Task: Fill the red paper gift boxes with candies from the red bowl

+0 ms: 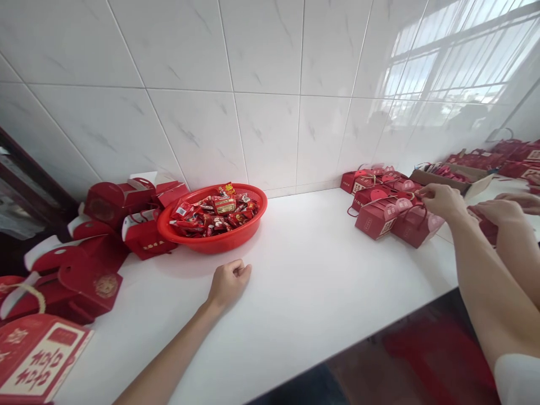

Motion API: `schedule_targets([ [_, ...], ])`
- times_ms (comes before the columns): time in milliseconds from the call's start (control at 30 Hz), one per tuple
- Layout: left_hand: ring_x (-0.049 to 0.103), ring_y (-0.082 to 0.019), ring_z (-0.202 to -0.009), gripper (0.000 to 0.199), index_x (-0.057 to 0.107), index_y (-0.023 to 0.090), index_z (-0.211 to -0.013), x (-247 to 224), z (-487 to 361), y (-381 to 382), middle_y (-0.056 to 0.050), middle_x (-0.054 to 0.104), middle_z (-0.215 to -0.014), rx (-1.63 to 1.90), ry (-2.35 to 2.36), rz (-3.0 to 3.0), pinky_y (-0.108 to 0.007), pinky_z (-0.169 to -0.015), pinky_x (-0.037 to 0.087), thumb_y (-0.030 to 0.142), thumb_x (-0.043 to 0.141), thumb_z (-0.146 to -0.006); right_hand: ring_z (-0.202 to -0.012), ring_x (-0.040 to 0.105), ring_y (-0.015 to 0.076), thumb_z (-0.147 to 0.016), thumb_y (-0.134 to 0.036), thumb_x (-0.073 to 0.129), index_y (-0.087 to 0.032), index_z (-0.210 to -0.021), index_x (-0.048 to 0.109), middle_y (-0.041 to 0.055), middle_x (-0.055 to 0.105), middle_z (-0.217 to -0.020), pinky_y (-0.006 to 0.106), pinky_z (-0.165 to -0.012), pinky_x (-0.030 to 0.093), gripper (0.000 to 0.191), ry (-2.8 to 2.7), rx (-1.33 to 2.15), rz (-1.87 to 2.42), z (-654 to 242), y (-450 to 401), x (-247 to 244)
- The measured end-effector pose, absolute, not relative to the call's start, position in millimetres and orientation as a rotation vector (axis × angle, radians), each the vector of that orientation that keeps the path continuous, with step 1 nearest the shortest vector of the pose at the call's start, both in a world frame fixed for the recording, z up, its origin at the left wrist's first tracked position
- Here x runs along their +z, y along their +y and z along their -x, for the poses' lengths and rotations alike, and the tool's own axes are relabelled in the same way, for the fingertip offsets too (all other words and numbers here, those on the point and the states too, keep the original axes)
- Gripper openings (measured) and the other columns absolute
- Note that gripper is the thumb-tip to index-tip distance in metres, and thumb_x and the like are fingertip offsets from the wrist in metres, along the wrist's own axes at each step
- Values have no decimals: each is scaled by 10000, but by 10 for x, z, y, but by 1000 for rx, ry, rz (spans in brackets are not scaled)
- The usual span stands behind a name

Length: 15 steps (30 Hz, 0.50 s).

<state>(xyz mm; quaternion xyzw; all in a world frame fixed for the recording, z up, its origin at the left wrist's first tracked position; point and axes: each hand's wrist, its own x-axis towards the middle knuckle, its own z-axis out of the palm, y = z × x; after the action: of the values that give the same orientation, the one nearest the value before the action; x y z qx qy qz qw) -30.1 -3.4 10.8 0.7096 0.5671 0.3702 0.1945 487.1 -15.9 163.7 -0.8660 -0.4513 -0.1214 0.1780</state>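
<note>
My left hand point(230, 284) rests on the white table, fingers curled into a loose fist with nothing visible in it, just in front of a red plastic basket point(219, 243) filled with red-wrapped sweets point(225, 205). My right hand point(442, 201) reaches far to the right, its fingers pinched at the cord handle of a closed red gift box point(415, 226). That box stands at the front of a group of closed red boxes point(375, 218) against the wall.
Open red boxes point(90, 264) are heaped on the left, with a patterned box point(46, 360) at the near corner. Another person's hands point(500, 212) work at the far right, near a cardboard tray point(475, 183). The table's front edge point(354, 344) runs diagonally below.
</note>
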Motion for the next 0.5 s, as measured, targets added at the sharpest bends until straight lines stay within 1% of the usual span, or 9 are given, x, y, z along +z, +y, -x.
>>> schedule_targets([
  [67,265,-102,-506,374,239,227,-539,107,302,-32,55,259,-503,1036,1587,-1978,-265,-525,255,445,462,-745,-888,634,260,-883,-131,584,-78,-1153,755,265,713,-1152,368,-705,373,324,-1268,-414,2498,-4809,-143,1698],
  [133,268,-102,-506,371,244,227,-535,104,295,-32,55,262,-501,1042,1579,-1965,-265,-526,254,447,461,-741,-953,627,287,-897,-160,585,-72,-1162,744,281,694,-1185,391,-740,380,322,-1275,-510,2457,-4701,-90,1763],
  [233,278,-102,-509,372,261,226,-524,97,274,-50,55,273,-500,1048,1557,-1940,-266,-531,255,446,467,-742,-979,630,271,-916,-175,569,-98,-1122,743,253,710,-1138,379,-794,423,282,-1451,-540,2146,-4320,62,1792],
  [333,301,-105,-526,371,297,221,-522,90,253,-85,53,300,-511,1062,1545,-1896,-263,-533,257,433,491,-756,-991,654,251,-898,-169,594,-154,-1017,733,176,733,-1094,360,-842,479,183,-1880,-359,1593,-3519,121,1590],
  [433,313,-105,-538,386,319,216,-530,85,254,-110,52,320,-525,1081,1498,-1856,-261,-539,266,438,513,-780,-951,675,237,-953,-241,556,-210,-1052,699,107,740,-1022,390,-871,525,176,-2391,21,742,-2427,-175,1121],
  [500,304,-105,-543,398,309,216,-540,86,268,-115,52,309,-532,1110,1470,-1843,-264,-543,266,442,516,-794,-946,673,225,-984,-237,525,-244,-1077,694,111,718,-1055,382,-851,546,193,-2573,344,220,-1735,-541,763],
])
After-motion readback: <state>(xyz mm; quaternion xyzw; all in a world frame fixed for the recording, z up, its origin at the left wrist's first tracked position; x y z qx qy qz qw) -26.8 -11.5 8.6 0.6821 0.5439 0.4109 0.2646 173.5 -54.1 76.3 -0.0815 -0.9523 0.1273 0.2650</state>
